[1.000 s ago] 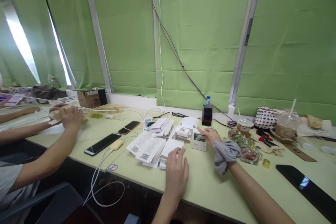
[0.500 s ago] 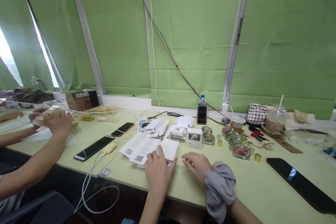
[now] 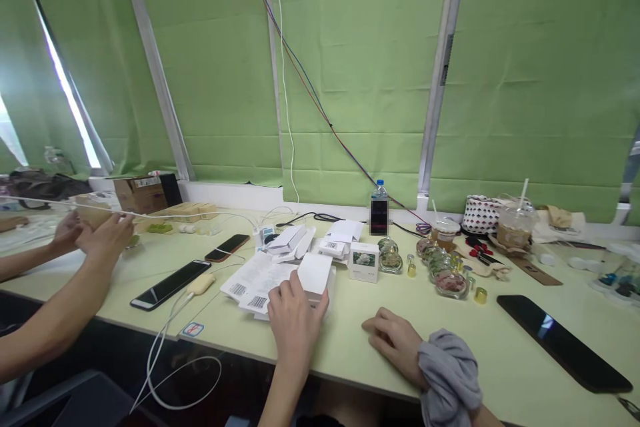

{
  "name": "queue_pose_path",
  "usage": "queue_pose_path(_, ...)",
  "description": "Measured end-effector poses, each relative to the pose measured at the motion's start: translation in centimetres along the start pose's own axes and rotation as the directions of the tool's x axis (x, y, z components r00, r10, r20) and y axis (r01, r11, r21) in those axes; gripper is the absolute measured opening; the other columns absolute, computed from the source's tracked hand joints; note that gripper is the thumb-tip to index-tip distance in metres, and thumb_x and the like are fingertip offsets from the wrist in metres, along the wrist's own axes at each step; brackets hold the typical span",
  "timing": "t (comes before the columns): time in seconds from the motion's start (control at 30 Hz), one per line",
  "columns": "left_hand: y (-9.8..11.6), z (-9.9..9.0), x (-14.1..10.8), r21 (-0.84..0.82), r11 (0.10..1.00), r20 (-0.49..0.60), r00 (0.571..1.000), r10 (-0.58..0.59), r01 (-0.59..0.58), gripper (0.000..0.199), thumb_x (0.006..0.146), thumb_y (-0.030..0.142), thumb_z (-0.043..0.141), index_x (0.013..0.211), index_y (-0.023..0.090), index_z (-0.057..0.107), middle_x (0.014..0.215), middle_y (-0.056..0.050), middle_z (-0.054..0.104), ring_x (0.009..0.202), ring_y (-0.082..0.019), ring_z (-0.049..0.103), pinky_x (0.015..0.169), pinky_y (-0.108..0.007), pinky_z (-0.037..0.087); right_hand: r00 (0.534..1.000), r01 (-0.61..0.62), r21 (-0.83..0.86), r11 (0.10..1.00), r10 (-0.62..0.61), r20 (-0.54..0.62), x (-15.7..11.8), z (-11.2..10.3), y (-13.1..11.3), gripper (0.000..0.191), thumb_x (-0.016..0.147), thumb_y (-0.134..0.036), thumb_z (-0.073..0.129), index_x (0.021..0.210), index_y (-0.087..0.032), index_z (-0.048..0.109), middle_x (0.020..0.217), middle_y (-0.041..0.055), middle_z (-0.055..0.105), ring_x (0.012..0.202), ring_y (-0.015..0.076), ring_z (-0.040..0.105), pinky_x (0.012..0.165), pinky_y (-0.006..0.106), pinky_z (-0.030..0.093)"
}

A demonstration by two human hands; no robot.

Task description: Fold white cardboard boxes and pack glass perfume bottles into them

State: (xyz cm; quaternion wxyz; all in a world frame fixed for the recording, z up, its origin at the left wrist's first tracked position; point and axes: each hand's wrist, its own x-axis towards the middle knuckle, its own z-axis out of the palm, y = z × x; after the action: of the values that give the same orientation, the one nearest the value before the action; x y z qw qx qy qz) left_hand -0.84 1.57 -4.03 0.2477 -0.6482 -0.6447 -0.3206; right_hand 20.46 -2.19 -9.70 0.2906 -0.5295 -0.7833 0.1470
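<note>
My left hand (image 3: 295,317) grips a small white box (image 3: 315,273) by its near end, thumb on the right side and fingers on the left. The box is slightly raised over flat white cartons with barcodes (image 3: 257,283). Resting on the table, my right hand (image 3: 397,337) holds nothing; its fingers are loosely bent, with a grey scrunchie (image 3: 450,373) around the wrist. A white box with a flower picture (image 3: 364,262) stands upright beyond both hands. Several round glass bottles (image 3: 390,257) with dried flowers stand to its right, near gold caps (image 3: 481,295).
On the left, a co-worker's hands (image 3: 107,233) hold a light piece. Phones (image 3: 170,283), a yellow power bank (image 3: 202,284) with a white cable, and a large black phone (image 3: 563,340) lie on the table (image 3: 350,360). Drink cups (image 3: 515,230) and a water bottle (image 3: 380,210) stand at the back.
My left hand has lifted the near white box so that it tilts up from the flat cartons. My right hand has moved right and toward me, away from the box.
</note>
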Motion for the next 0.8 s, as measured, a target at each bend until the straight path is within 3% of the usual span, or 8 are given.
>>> queue_pose_path(0.1,0.9,-0.6,-0.4,-0.082,0.997,-0.066,0.998,0.007,-0.012,0.06,0.08,0.048,0.054,0.121,0.004,0.051,0.098,-0.016,0.057,0.095,-0.033,0.045,0.08,-0.043,0.039,0.998,-0.004,0.131,0.991,0.011,-0.054,0.0,0.0,0.0,0.026,0.086,-0.027,0.049,0.104,-0.022,0.067,0.084,0.004,0.064,0.077,0.018,0.062,0.074,0.03,0.048)
queue_pose_path(0.17,2.1,-0.7,-1.5,-0.195,0.978,-0.062,0.996,0.057,-0.068,0.06,0.078,0.049,0.057,0.12,0.007,0.051,0.102,-0.015,0.057,0.097,-0.033,0.045,0.082,-0.044,0.039,0.992,-0.082,0.365,0.927,0.112,-0.062,0.0,-0.2,-0.1,0.038,0.09,-0.042,0.043,0.115,-0.019,0.06,0.08,0.004,0.064,0.066,0.0176,0.062,0.062,0.029,0.049)
queue_pose_path(0.3,5.4,-0.3,-5.0,-0.419,0.89,-0.002,0.98,0.197,-0.18,0.057,0.074,0.046,0.063,0.119,0.012,0.052,0.102,-0.013,0.056,0.099,-0.032,0.045,0.085,-0.045,0.039,0.92,-0.187,0.792,0.581,0.385,-0.065,-0.4,-0.8,-0.1,0.072,0.083,-0.064,0.043,0.136,-0.015,0.033,0.072,0.0001,0.06,0.05,0.0149,0.056,0.039,0.024,0.04)
queue_pose_path(0.37,6.7,-0.1,-6.4,-0.474,0.861,0.035,0.973,0.23,-0.186,0.059,0.073,0.045,0.064,0.121,0.013,0.051,0.102,-0.013,0.056,0.099,-0.032,0.046,0.086,-0.046,0.039,0.875,-0.163,0.846,0.508,0.471,-0.113,-0.7,-1.2,0.0,0.074,0.078,-0.062,0.056,0.132,-0.016,0.036,0.064,-0.004,0.056,0.048,0.0131,0.053,0.039,0.021,0.037)
queue_pose_path(0.47,7.3,0.1,-6.8,-0.516,0.832,0.074,0.958,0.278,-0.201,0.07,0.071,0.056,0.064,0.125,0.014,0.05,0.106,-0.014,0.057,0.102,-0.035,0.047,0.09,-0.05,0.037,0.846,-0.137,0.84,0.525,0.504,-0.177,-1.1,-2.0,0.7,0.066,0.074,-0.055,0.065,0.123,-0.018,0.044,0.058,-0.0061,0.055,0.045,0.0117,0.048,0.039,0.021,0.033)
queue_pose_path(0.6,5.3,0.6,-4.8,-0.431,0.892,0.116,0.972,0.206,-0.138,0.069,0.078,0.059,0.054,0.129,0.013,0.048,0.116,-0.017,0.056,0.115,-0.038,0.043,0.094,-0.053,0.035,0.868,-0.146,0.77,0.621,0.454,-0.201,-1.9,-3.0,2.4,0.054,0.074,-0.048,0.059,0.117,-0.018,0.047,0.066,-0.0016,0.063,0.062,0.0198,0.06,0.056,0.029,0.046)
queue_pose_path(0.7,3.2,1.4,-3.3,-0.261,0.963,0.13,0.985,0.11,-0.073,0.056,0.083,0.045,0.051,0.127,0.01,0.05,0.119,-0.019,0.057,0.121,-0.038,0.041,0.096,-0.053,0.035,0.845,-0.286,0.535,0.795,0.473,-0.25,-2.5,-3.7,3.7,0.051,0.074,-0.046,0.048,0.117,-0.017,0.051,0.059,-0.0036,0.056,0.06,0.0217,0.058,0.058,0.032,0.043)
queue_pose_path(0.8,1.8,2.0,-2.7,-0.152,0.985,0.127,0.987,0.095,-0.075,0.049,0.082,0.037,0.053,0.122,0.008,0.053,0.119,-0.02,0.057,0.127,-0.039,0.037,0.099,-0.054,0.032,0.805,-0.432,0.28,0.857,0.507,-0.309,-2.7,-4.2,4.3,0.067,0.074,-0.049,0.039,0.128,-0.01,0.048,0.052,-0.0063,0.042,0.057,0.0223,0.052,0.058,0.032,0.038)
